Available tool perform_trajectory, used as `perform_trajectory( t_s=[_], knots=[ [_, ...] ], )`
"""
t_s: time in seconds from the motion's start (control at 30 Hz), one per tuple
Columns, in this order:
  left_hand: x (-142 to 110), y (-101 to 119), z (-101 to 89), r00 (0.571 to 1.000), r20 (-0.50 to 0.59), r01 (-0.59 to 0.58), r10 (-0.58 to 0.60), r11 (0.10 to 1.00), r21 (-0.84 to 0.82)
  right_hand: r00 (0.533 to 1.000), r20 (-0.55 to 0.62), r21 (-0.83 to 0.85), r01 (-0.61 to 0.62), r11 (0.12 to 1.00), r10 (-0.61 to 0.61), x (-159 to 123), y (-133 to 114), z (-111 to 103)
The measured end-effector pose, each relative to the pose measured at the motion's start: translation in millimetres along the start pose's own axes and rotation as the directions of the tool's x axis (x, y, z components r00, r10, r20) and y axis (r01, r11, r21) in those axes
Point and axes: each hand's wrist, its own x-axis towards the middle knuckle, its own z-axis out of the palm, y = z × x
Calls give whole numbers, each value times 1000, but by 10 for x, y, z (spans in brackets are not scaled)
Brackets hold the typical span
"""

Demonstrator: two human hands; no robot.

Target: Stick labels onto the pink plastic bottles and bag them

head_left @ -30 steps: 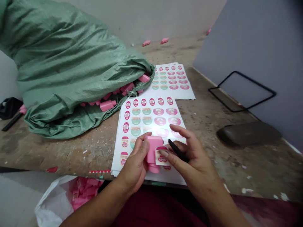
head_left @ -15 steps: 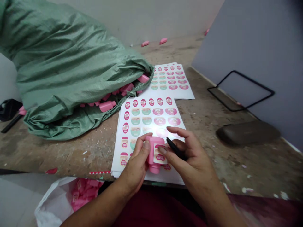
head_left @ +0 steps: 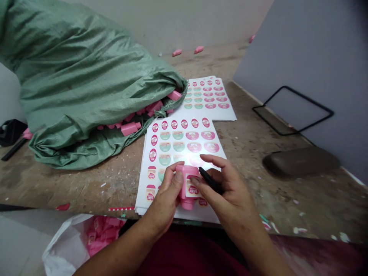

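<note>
My left hand is closed around a small pink plastic bottle, tilted with its neck toward me. A label reading "BABY" lies on the bottle's face. The thumb of my right hand presses on that label. A black pen-like tool is tucked in the right hand, its tip pointing away past the bottle; its exact kind I cannot make out. Beneath both hands lies a stack of sticker sheets with pink, green and oval labels, partly covered by the hands.
A green woven sack spills pink bottles at the left. More sticker sheets lie behind. To the right are a black wire frame and a dark case. A white bag of pink bottles hangs below the table edge.
My right hand has shifted slightly left, bringing the black tool's tip closer to the bottle. The label appears a little further left on the bottle, under the thumb.
</note>
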Motion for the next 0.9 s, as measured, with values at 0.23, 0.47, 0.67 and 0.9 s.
perform_trajectory(
  t_s=[0.23,0.47,0.67,0.9],
  knots=[
    [-9,-20,-26,1000,22,-5,3,995,99,999,-20,-65,25,998,-26,-23,-37,12],
    [-9,-23,-53,995,-2,-100,104,963,249,970,-52,-412,195,890,-237,-14,35,-16],
    [-7,27,-66,997,-49,-43,52,983,180,952,-139,-438,188,879,-273,69,40,-231],
    [-41,60,7,1000,11,25,-27,995,100,993,49,-124,114,986,-109,91,-41,-66]
  ],
)
